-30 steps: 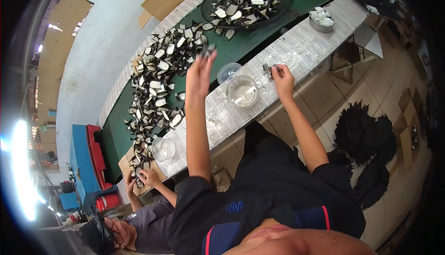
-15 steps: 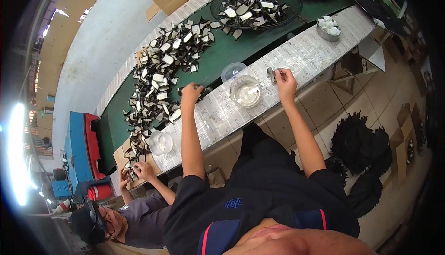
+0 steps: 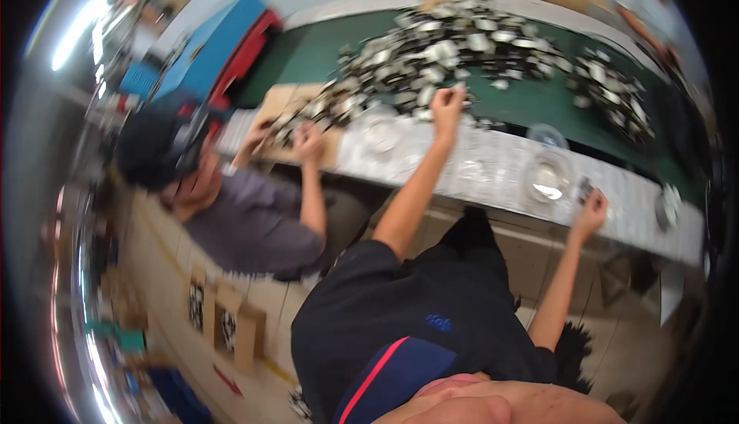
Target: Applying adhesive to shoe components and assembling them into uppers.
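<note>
A heaped pile of small black pieces with pale, tab-shaped faces [image 3: 443, 50] spreads over the green table surface. My left hand [image 3: 448, 112] reaches to the pile's near edge, fingers pinched together. Something pale shows at its fingertips, but blur hides whether it is held. Further right, my right hand [image 3: 591, 212] pinches a small dark grey piece [image 3: 586, 191] above the pale strip along the table's front. Just left of that hand stands a clear round bowl [image 3: 548, 176], with a clear round lid or shallow dish [image 3: 547, 137] behind it.
At left, a co-worker [image 3: 254, 212] in a dark cap handles pieces over a cardboard sheet [image 3: 329, 148]. Another clear tub [image 3: 379, 133] stands between us. A second heap [image 3: 612, 93] lies far right, near a tin with white contents [image 3: 668, 207]. Another person [image 3: 647, 12] stands behind.
My view has swung left, blurring the picture. My left hand has moved leftward, away from the bowl, to the pile's edge. My right hand stays beside the bowl with its piece.
</note>
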`<state>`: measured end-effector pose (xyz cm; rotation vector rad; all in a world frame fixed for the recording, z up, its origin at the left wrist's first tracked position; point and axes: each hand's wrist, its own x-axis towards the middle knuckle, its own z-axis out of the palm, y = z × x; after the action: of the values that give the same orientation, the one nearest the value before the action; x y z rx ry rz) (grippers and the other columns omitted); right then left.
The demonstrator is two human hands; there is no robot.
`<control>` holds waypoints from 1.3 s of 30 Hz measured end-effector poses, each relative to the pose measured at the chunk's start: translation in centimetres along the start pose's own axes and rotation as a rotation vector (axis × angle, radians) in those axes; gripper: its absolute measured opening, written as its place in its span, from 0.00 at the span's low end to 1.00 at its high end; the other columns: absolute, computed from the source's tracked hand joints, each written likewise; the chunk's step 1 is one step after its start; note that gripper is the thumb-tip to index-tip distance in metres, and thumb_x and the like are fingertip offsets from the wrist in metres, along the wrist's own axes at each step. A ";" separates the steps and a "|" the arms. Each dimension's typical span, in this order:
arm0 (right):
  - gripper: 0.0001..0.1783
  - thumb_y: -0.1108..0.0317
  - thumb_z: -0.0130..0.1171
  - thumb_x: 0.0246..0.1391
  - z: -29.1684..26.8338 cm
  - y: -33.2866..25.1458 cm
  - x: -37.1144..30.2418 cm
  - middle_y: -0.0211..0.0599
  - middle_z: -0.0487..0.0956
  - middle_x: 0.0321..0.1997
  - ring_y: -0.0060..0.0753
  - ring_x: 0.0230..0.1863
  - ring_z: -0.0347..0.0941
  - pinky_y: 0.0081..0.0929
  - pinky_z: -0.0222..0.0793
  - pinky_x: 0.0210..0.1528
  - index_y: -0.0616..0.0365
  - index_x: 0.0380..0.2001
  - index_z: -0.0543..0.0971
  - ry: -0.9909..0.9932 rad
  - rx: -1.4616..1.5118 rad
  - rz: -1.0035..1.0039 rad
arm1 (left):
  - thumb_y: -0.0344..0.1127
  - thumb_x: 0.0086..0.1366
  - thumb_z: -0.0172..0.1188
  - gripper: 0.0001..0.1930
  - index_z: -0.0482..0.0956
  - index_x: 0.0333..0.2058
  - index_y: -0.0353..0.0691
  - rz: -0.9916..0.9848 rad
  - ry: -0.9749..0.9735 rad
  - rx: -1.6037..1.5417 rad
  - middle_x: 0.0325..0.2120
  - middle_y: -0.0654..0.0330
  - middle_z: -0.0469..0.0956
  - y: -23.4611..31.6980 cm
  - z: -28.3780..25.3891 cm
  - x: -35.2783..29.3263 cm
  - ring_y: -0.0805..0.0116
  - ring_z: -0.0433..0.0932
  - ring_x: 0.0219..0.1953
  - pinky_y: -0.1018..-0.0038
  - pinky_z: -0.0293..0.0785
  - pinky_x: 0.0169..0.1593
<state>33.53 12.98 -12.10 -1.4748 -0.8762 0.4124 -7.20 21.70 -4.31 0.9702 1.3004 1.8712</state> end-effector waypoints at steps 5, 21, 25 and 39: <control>0.16 0.60 0.58 0.63 0.8 -1.1 -0.6 0.36 0.80 0.37 0.22 0.36 0.75 0.20 0.73 0.38 0.65 0.41 0.77 0.032 0.052 -0.048 | 0.39 0.67 0.59 0.12 0.73 0.40 0.37 -0.363 -0.121 -0.422 0.37 0.58 0.79 5.0 -3.6 -4.7 0.64 0.83 0.36 0.72 0.81 0.40; 0.09 0.65 0.60 0.61 -2.8 -4.2 -5.9 0.28 0.77 0.34 0.18 0.32 0.70 0.18 0.69 0.34 0.59 0.39 0.78 0.154 0.384 0.119 | 0.53 0.71 0.48 0.24 0.73 0.42 0.32 -0.768 -0.458 -0.392 0.40 0.54 0.77 4.3 -9.5 -24.3 0.60 0.83 0.35 0.68 0.85 0.37; 0.07 0.74 0.56 0.61 -3.0 -13.4 -13.7 0.37 0.78 0.47 0.22 0.43 0.72 0.19 0.70 0.44 0.64 0.42 0.76 -0.046 0.227 -0.102 | 0.55 0.69 0.50 0.25 0.73 0.40 0.33 -0.746 -0.428 -0.216 0.37 0.53 0.78 5.0 -10.3 -25.1 0.62 0.83 0.28 0.75 0.83 0.31; 0.12 0.80 0.65 0.47 -3.4 -20.7 -20.8 0.47 0.77 0.47 0.44 0.42 0.78 0.28 0.76 0.40 0.64 0.37 0.78 -0.591 -0.126 -0.553 | 0.41 0.70 0.55 0.19 0.71 0.51 0.32 -0.742 -0.564 -0.288 0.44 0.53 0.80 6.5 -7.6 -25.0 0.60 0.83 0.43 0.74 0.81 0.46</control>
<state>17.18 -6.51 2.84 -1.1609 -1.7528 0.3822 -1.49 -4.64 -5.02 0.6572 0.8442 1.0641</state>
